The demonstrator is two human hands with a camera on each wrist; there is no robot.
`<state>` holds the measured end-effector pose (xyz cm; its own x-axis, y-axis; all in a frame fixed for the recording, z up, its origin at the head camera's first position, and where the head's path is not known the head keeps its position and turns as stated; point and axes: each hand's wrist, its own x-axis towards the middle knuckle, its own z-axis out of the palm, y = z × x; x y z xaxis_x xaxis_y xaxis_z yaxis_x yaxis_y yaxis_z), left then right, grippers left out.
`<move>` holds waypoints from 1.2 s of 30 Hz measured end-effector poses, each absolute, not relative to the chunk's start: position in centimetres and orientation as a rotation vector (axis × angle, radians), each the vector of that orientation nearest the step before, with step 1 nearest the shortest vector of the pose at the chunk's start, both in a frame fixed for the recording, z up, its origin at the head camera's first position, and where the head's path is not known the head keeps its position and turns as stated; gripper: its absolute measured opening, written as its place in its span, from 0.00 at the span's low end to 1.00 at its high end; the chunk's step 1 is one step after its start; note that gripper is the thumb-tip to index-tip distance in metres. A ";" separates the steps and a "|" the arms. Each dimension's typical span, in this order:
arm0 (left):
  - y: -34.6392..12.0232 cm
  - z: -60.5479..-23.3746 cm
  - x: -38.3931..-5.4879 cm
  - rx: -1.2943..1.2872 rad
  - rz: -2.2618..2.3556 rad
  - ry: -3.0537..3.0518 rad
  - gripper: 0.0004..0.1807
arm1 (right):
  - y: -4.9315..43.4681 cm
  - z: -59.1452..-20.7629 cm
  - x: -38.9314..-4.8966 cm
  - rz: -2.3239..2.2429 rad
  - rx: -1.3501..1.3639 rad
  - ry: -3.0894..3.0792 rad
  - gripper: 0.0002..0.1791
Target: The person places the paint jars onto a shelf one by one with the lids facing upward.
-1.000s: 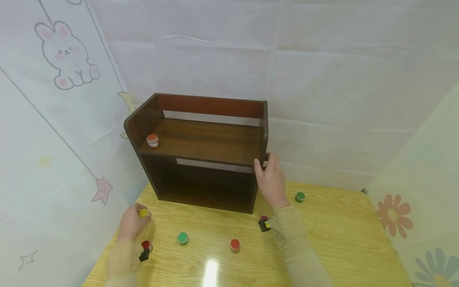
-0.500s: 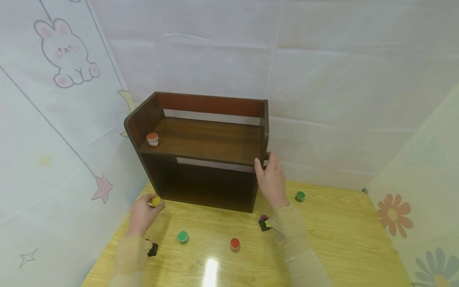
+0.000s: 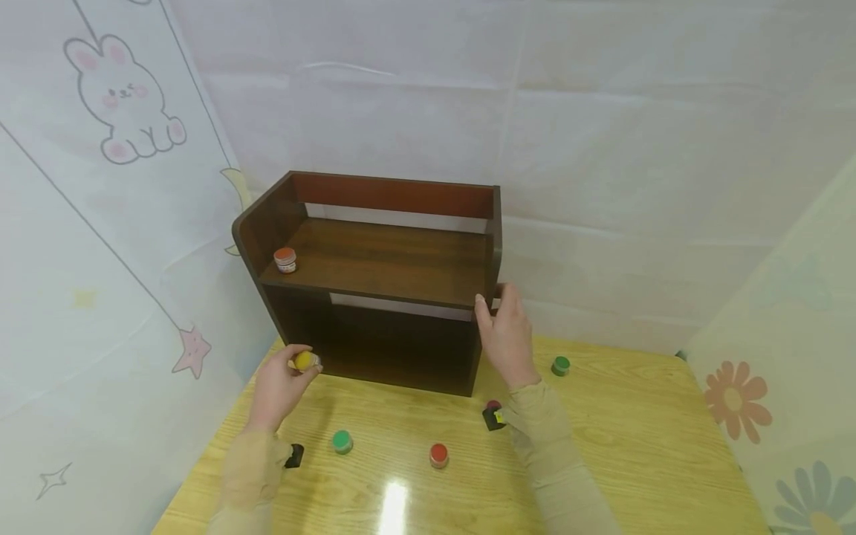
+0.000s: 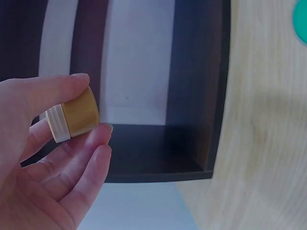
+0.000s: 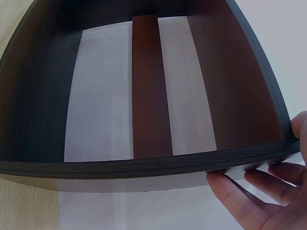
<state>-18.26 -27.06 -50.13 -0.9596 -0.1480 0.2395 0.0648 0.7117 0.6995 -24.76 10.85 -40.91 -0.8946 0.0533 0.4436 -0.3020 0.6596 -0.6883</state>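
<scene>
My left hand [image 3: 277, 386] pinches a small yellow jar [image 3: 306, 361] between thumb and fingers, in front of the lower left opening of the dark brown shelf [image 3: 394, 271]. In the left wrist view the yellow jar [image 4: 79, 115] lies tilted in the fingers, its pale band toward the palm. My right hand [image 3: 507, 338] holds the shelf's right side panel, thumb at the front edge and fingers along the outer face. The right wrist view shows those fingers [image 5: 235, 196] against the panel's outside. An orange-lidded jar [image 3: 284, 260] stands at the left end of the upper board.
On the wooden table [image 3: 635, 438] stand a light green jar [image 3: 342, 441], a red jar [image 3: 438, 455] and a dark green jar [image 3: 560, 365]. A dark red jar [image 3: 493, 405] shows partly behind the right wrist camera. Fabric walls [image 3: 602, 148] enclose the back and sides.
My left hand has carried the yellow jar up and to the right, from the table's left side to the shelf's lower left opening. My right hand stays on the side panel.
</scene>
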 end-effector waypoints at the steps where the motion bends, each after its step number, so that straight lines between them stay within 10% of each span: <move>1: -26.9 -50.0 -18.3 0.062 -1.097 -2.640 0.22 | 10.9 -40.9 -24.8 1.127 0.192 -2.449 0.22; 36: -24.9 -47.9 -18.8 -0.107 -1.041 -2.603 0.15 | 10.8 -40.9 -24.7 1.149 0.189 -2.457 0.23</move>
